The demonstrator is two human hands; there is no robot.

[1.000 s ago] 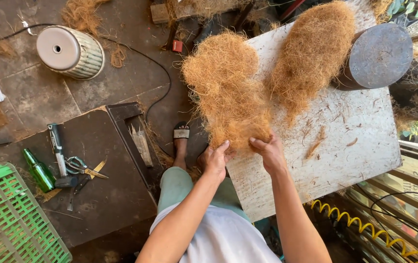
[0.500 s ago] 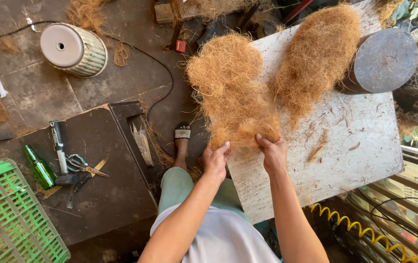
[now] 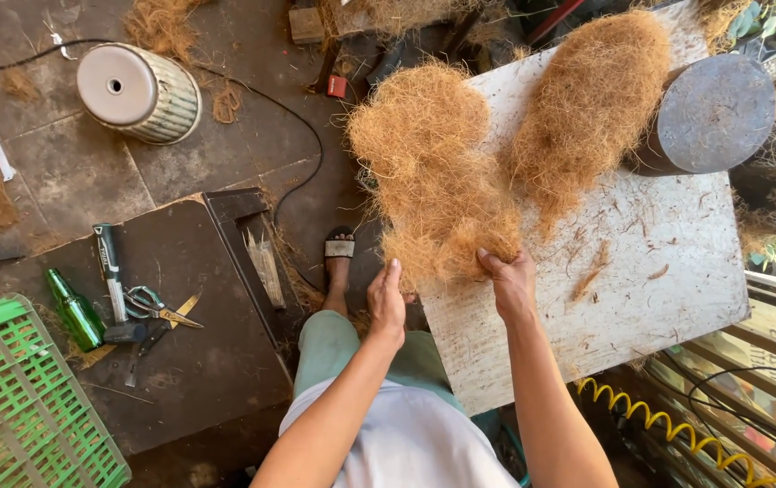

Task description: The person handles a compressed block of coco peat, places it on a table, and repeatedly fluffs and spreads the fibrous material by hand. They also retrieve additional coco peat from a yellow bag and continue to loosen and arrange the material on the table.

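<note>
Since the earlier frame the near mat of brown fibre (image 3: 433, 172) has slid a little toward the person, and both hands have drawn back with it to the near-left corner of the tabletop (image 3: 668, 271). The left hand (image 3: 387, 303) hangs just off the tabletop's left edge, its fingers closed on the mat's lower fringe. The right hand (image 3: 510, 285) rests on the board itself, fingers pinching the same fringe from the other side. The mat lies half on the tabletop, its left part overhanging the edge above the floor.

A second fibre mat (image 3: 591, 104) lies just beside it toward the far right corner; the two touch along their inner sides. A round grey drum (image 3: 711, 113) stands against the tabletop's right far edge. The near right part of the tabletop is bare but for a few loose strands.

On the floor to the left lie a dark board (image 3: 198, 361) with a green bottle (image 3: 74, 312), a hammer (image 3: 112, 280) and scissors (image 3: 158, 307), well apart from the hands. A green crate (image 3: 18, 407) sits at the lower left corner and a pale spool (image 3: 140, 93) farther off.
</note>
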